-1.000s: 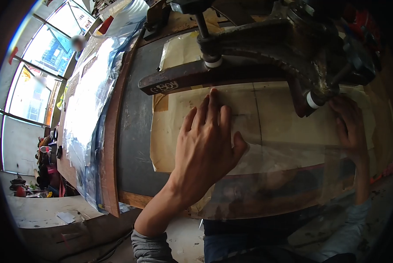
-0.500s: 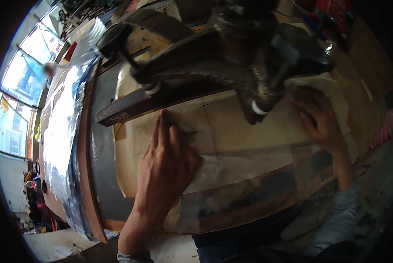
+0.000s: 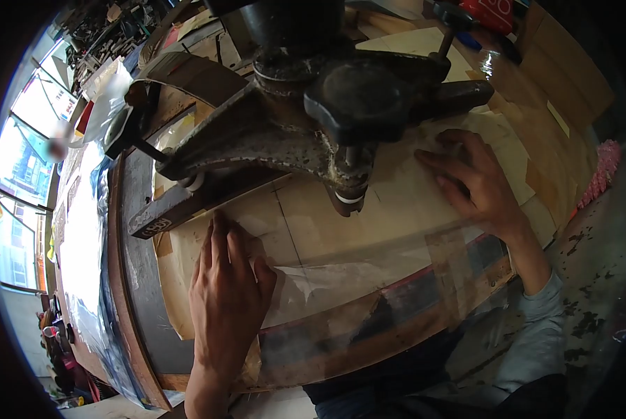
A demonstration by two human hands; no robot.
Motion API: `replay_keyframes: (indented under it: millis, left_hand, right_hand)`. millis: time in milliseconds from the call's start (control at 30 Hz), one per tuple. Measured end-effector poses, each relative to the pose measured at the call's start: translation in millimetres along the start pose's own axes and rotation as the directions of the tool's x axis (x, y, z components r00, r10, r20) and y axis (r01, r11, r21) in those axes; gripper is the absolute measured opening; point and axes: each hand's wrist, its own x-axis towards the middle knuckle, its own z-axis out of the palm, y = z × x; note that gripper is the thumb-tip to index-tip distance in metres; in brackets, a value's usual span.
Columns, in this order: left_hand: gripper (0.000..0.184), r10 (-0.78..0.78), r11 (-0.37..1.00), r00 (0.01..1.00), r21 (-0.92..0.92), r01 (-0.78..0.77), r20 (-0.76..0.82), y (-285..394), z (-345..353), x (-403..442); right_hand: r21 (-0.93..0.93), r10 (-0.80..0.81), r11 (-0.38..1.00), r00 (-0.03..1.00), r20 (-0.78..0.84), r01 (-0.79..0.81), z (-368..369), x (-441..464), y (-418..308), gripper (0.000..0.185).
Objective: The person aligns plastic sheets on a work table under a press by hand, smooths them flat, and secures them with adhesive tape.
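While three knobs [image 3: 355, 105] top one metal casting [image 3: 254, 140], two hands [image 3: 229, 293] overlie paper [image 3: 397, 209].

One head-worn camera looks from above the near edge of the desk [image 3: 145, 290], facing forward and steeply down at close range. Its wide, curved field spans the left hand [image 3: 229, 290], right hand [image 3: 479, 187], metal frame [image 3: 257, 143] at upper centre and window [image 3: 28, 167] at far left.
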Motion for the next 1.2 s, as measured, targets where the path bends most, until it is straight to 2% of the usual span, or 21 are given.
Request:
replay_keyframes:
  millis: [200,333,433,467,533,633,733,833,933,1200]
  left_hand:
    - [0.052,-0.011,0.997,0.999,-0.072,0.014,0.037,-1.9,-1.4,1.9]
    - [0.051,0.035,0.999,0.999,-0.037,-0.036,-0.027,-0.9,2.1,3.2]
    - [0.051,-0.035,0.997,0.998,-0.061,0.038,0.056,0.6,1.5,2.8]
    - [0.049,0.001,1.0,0.998,0.0,-0.001,-0.057,0.9,5.7,0.3]
    - [0.051,0.066,0.994,0.988,0.1,-0.052,-0.139,0.1,10.4,-1.3]
    - [0.052,0.059,0.996,0.988,0.077,-0.048,-0.145,1.5,14.6,-1.7]
    - [0.053,0.046,0.999,0.987,0.033,-0.041,-0.153,1.9,15.5,-1.7]
    - [0.053,0.084,0.996,0.98,0.047,-0.077,-0.179,0.2,16.7,-1.6]
    - [0.044,0.069,0.994,0.985,0.094,-0.055,-0.156,1.8,13.0,-1.0]
    - [0.053,0.078,0.996,0.987,0.059,-0.07,-0.144,0.5,13.9,-0.6]
  right_hand:
    - [-0.007,0.008,1.0,1.0,-0.005,-0.008,1.0,0.8,0.1,0.037]
    - [-0.003,0.036,0.999,0.999,0.007,-0.036,-1.5,-1.5,0.2,0.038]
    - [0.01,0.012,1.0,1.0,0.026,-0.012,-1.1,-0.3,0.7,0.04]
    - [0.022,-0.005,1.0,0.999,0.034,0.005,-1.2,-1.0,3.6,0.041]
    - [0.043,-0.013,0.999,1.0,0.026,0.012,1.7,0.8,6.3,0.042]
    - [0.09,0.059,0.994,0.997,0.049,-0.064,0.2,-2.6,5.1,0.042]
    - [0.086,0.048,0.995,0.998,0.036,-0.051,2.9,-1.6,5.7,0.04]
    - [0.119,0.083,0.988,0.991,0.108,-0.096,2.1,-2.0,11.5,0.034]
    - [0.129,0.082,0.988,0.995,0.064,-0.089,4.6,-1.1,8.2,0.039]
    - [0.073,0.074,0.994,0.995,0.063,-0.078,2.1,1.8,4.9,0.041]
